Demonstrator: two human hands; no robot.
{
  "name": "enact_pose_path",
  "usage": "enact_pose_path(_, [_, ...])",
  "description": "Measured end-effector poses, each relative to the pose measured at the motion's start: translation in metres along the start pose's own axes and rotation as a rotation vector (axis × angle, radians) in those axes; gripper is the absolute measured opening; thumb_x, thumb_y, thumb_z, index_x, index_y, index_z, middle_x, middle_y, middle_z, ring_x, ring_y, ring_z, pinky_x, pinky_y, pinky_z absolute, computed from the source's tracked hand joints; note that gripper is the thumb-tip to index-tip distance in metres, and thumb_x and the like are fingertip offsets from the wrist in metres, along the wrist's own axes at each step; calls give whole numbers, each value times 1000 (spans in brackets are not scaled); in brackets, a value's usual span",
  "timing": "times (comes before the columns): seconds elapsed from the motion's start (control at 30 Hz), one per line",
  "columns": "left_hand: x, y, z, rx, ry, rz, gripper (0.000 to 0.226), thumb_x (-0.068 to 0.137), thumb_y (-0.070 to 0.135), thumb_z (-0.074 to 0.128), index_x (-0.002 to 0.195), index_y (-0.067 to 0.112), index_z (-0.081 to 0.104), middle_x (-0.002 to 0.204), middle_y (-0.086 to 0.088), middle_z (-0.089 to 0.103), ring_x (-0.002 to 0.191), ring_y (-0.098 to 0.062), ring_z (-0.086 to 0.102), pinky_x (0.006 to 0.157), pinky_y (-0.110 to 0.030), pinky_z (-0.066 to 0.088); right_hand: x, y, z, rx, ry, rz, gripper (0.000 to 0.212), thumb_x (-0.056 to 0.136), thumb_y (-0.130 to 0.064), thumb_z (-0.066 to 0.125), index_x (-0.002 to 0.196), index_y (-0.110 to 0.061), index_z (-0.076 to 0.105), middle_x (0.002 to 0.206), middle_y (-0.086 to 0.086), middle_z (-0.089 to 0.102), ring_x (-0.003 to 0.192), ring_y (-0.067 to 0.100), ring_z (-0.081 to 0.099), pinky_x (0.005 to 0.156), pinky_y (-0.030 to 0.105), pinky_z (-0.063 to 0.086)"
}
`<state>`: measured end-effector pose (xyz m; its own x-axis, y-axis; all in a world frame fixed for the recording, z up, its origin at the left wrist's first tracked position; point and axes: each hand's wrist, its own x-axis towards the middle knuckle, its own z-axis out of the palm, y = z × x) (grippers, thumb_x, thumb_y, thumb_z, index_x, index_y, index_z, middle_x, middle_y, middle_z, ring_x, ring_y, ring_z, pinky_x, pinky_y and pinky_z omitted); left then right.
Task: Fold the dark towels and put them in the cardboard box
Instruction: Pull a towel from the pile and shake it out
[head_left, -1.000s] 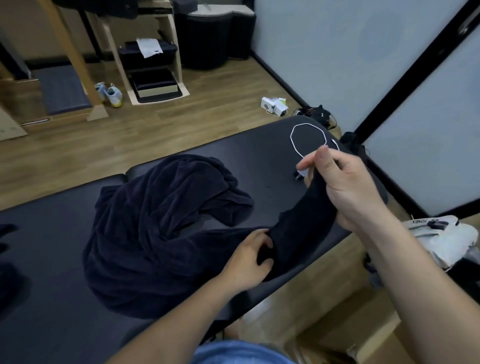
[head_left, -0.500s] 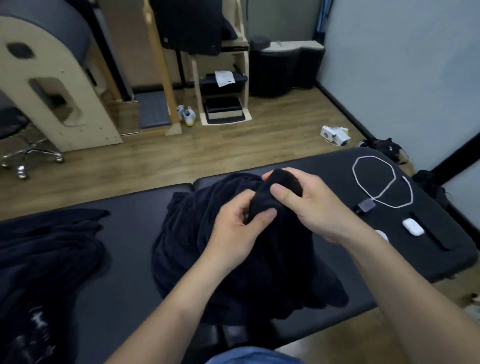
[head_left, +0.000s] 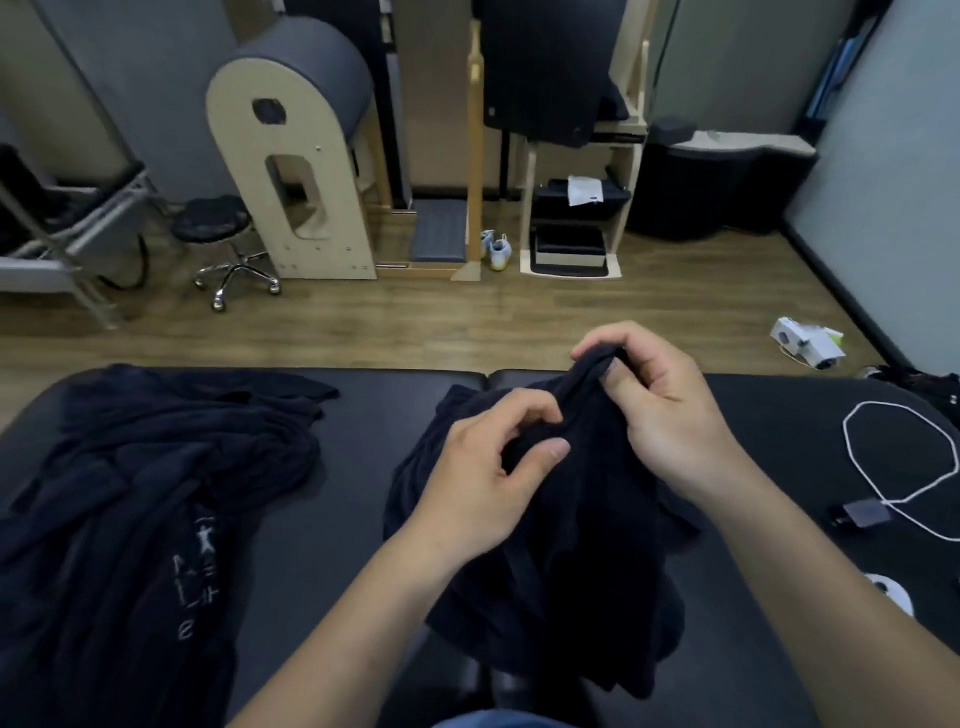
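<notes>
A dark navy towel (head_left: 571, 561) hangs bunched over the middle of the black padded table (head_left: 353, 499). My right hand (head_left: 670, 415) pinches its top edge between thumb and fingers, lifted above the table. My left hand (head_left: 488, 467) grips the same towel just below and to the left, fingers curled into the cloth. A second heap of dark towels (head_left: 140, 499), one with pale lettering, lies crumpled on the table's left part. No cardboard box is in view.
A white cable (head_left: 883, 467) with a dark plug (head_left: 862, 514) and a small white device (head_left: 891, 592) lie on the table's right end. Beyond the table: wooden floor, a rolling stool (head_left: 218, 244), wooden exercise equipment (head_left: 301, 171), shoes (head_left: 496, 249), a white item (head_left: 808, 343).
The view has swung left and up, so the left towel heap now shows fully. Both hands have come together at the towel's top edge, raising it off the table.
</notes>
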<state>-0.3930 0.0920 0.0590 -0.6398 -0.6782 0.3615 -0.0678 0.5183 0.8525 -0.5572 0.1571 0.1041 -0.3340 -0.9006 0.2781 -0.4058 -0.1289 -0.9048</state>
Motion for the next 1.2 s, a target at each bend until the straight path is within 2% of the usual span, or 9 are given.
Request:
enact_pose_path(0.2, [37, 14, -1, -188, -86, -10, 12, 92, 22, 67, 103, 18, 64, 94, 0, 71, 88, -21, 68, 78, -42, 55, 36, -33, -26, -127, -44, -144, 34, 100, 2, 44, 95, -27, 61, 86, -19, 64, 82, -2, 58, 76, 12, 43])
enact_pose_path(0.27, [65, 23, -3, -218, -182, 14, 6, 94, 18, 65, 99, 17, 68, 94, 5, 71, 90, -15, 68, 79, -35, 55, 61, -49, -44, -170, 33, -207, 31, 99, -4, 44, 93, -31, 60, 87, -17, 64, 84, 0, 58, 80, 18, 43])
enact_pose_path(0.5, [130, 19, 0, 361, -456, -58, 41, 95, 45, 58, 102, 7, 70, 99, -3, 72, 83, -12, 66, 75, -33, 55, 131, -122, -114, -478, 263, -402, 21, 98, -13, 49, 93, -30, 60, 87, -17, 62, 86, -1, 56, 82, 21, 42])
enact_pose_path(0.6, [179, 36, -62, 274, -179, 51, 13, 96, 19, 62, 93, 21, 75, 90, 0, 74, 81, -13, 69, 78, -42, 56, 134, -110, -146, -680, 318, -331, 16, 99, -17, 49, 101, -26, 62, 91, -6, 67, 93, 20, 61, 73, 27, 35])
enact_pose_path(0.67, [209, 69, -100, 282, -33, 166, 18, 94, 11, 62, 89, 21, 76, 84, 0, 74, 79, -13, 69, 73, -38, 55, 131, -100, -152, -850, 244, -280, 13, 98, -27, 51, 102, -21, 62, 92, 5, 69, 90, 30, 63, 69, 25, 32])
enact_pose_path(0.8, [233, 134, -103, 407, -66, 391, 14, 82, 11, 64, 85, 10, 77, 82, 0, 74, 76, -4, 65, 73, -25, 52, 131, -121, -133, -753, 234, -282, 46, 74, -66, 59, 101, -29, 66, 92, -11, 66, 87, 8, 58, 74, 21, 37])
enact_pose_path(0.9, [234, 154, -94, 548, -131, 518, 23, 72, 10, 60, 86, 10, 78, 81, 0, 71, 80, -18, 66, 72, -24, 46, 136, -140, -106, -718, -52, -281, 74, 59, -77, 60, 122, -39, 58, 109, -23, 61, 102, -6, 54, 84, 7, 37])
enact_pose_path(1.07, [225, 167, -100, 741, -85, 776, 29, 68, 7, 64, 94, 17, 75, 88, 2, 61, 84, -23, 59, 72, -33, 48, 157, -144, -92, -725, -82, -328, 18, 73, -43, 75, 69, -38, 58, 63, -21, 61, 65, -1, 53, 64, 24, 44])
enact_pose_path(1.2, [213, 135, -111, 567, 77, 654, 19, 77, 14, 74, 92, 15, 63, 89, 1, 58, 82, -18, 56, 75, -32, 47, 167, -166, -96, -1053, 9, -426, 21, 78, -26, 55, 96, -27, 66, 87, -5, 62, 88, 23, 59, 76, 39, 51])
